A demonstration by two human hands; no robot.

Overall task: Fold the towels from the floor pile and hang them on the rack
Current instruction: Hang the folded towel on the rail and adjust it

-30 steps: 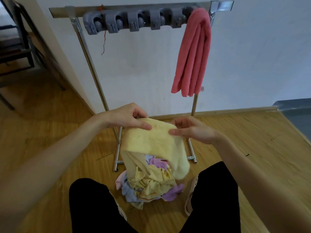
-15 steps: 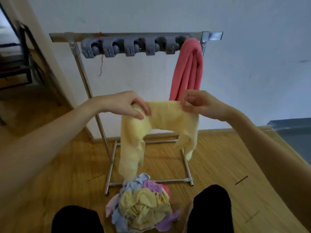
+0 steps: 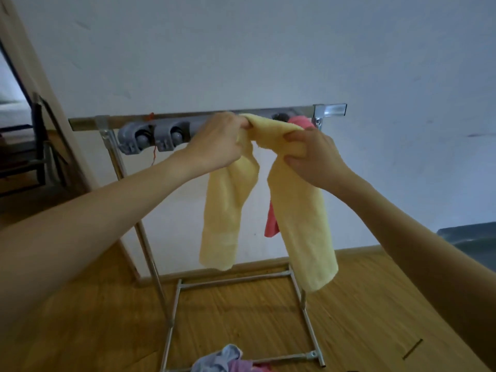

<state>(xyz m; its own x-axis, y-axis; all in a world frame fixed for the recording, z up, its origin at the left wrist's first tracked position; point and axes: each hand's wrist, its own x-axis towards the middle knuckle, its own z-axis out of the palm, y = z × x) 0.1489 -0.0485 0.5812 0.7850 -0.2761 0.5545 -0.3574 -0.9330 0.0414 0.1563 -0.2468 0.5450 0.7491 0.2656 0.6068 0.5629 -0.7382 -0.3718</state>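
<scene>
Against the white wall stands the rack (image 3: pixel 161 299), my landmark for everything else: its top bar runs level, with grey clips (image 3: pixel 150 138) fixed along its underside. Just in front of that bar, towards its right end, I hold the yellow towel (image 3: pixel 300 210), folded to a long strip and draped so that two tails hang down on my side of the rack. Behind its right tail, on the bar's right end, hangs the pink towel (image 3: pixel 271 224), mostly hidden. Below the rack, between its base rails on the floor, lies the pile (image 3: pixel 228 361) of towels not yet folded; only its top shows.

My left hand (image 3: pixel 214 142) pinches the towel's fold right at the bar, fingers curled round the cloth. My right hand (image 3: pixel 312 154) grips the fold beside it, thumb under, fingers clenched on the yellow cloth.

I judge the folding of this towel done and the hanging in hand. The next move calls for pushing the gathered middle up into a free clip beside the pink towel, then letting go with both hands so the tails hang even.

Half a second ago I held the towel spread wide and well below the bar; now my hands are raised to the bar and drawn close together, and the pile has slipped almost out of view.
</scene>
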